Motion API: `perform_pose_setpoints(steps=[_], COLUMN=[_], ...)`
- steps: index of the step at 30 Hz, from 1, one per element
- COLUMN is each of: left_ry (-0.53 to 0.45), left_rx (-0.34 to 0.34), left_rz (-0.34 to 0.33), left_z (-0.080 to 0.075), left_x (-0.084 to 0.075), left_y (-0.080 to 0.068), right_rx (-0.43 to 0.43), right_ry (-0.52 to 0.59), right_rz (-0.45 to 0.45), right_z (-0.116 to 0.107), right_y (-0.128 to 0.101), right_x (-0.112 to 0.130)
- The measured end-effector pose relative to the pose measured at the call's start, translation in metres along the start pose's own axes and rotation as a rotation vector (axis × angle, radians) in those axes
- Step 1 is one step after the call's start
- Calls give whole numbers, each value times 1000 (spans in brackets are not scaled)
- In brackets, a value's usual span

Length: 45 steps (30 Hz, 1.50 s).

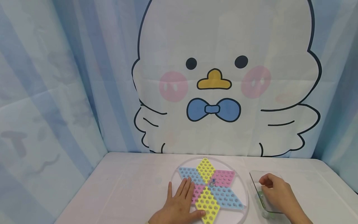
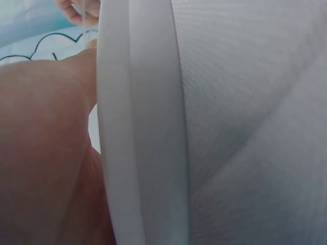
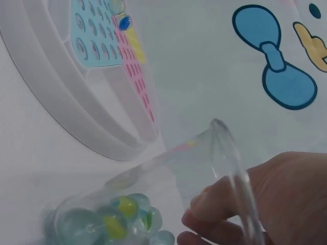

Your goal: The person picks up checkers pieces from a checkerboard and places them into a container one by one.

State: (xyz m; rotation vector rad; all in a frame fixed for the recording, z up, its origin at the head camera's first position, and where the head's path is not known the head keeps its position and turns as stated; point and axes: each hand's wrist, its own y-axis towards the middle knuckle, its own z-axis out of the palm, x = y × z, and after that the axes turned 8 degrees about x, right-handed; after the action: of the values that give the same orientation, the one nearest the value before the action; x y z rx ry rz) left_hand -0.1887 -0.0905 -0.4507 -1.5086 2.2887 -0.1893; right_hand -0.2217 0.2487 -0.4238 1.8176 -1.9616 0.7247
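Note:
A round white Chinese checkers board [image 1: 237, 194] with a yellow, pink and blue holed star lies on the table. My left hand [image 1: 180, 203] rests on its near left side, fingers straight and spread. Near the star's middle sit a clear marble [image 3: 116, 6] and a blue marble [image 3: 124, 22]. Right of the board is a clear plastic box [image 1: 254, 186]. Several glass marbles [image 3: 116, 224], some with yellow or green inside, lie at its bottom. My right hand [image 1: 277, 191] reaches over the box with bent fingers; whether a marble is between the fingertips is unclear.
The white table [image 1: 134, 186] stretches to both sides of the board. Behind it hangs a cloth [image 1: 212, 137] printed with a cartoon bird, and a blue-and-white curtain [image 1: 42, 109] closes off the left side.

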Motion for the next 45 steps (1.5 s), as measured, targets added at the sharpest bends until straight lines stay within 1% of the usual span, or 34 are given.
perform_pose_setpoints(steps=[5, 7, 12, 16, 22, 28, 33, 39, 42, 45], left_ry=[-2, -1, -19, -41, -60, -21, 10, -24, -30, -20], left_rx=[6, 7, 4, -5, -16, -14, -2, 12, 10, 4], left_rz=[-7, -6, 16, 33, 44, 35, 13, 21, 22, 22], left_z=[-1, -1, 1, 3, 4, 2, -1, -1, -1, -1], left_x=[0, 0, 2, 4, 5, 3, 0, 1, 1, 1], left_y=[0, 0, 2, 3, 4, 2, 0, -1, -1, -1], right_rx=[-46, -74, -156, -190, -202, -194, -189, -222, -214, -193], right_ry=[6, 10, 13, 21, 45, 68, 79, 81, 92, 102], right_rz=[-24, -48, -125, -153, -166, -181, -217, -301, -330, -332], right_z=[-3, -4, -5, -4, -2, 3, 8, 14, 17, 21], right_y=[-5, -7, -13, -16, -17, -18, -18, -19, -19, -18], right_x=[6, 8, 12, 19, 28, 36, 44, 53, 57, 61])
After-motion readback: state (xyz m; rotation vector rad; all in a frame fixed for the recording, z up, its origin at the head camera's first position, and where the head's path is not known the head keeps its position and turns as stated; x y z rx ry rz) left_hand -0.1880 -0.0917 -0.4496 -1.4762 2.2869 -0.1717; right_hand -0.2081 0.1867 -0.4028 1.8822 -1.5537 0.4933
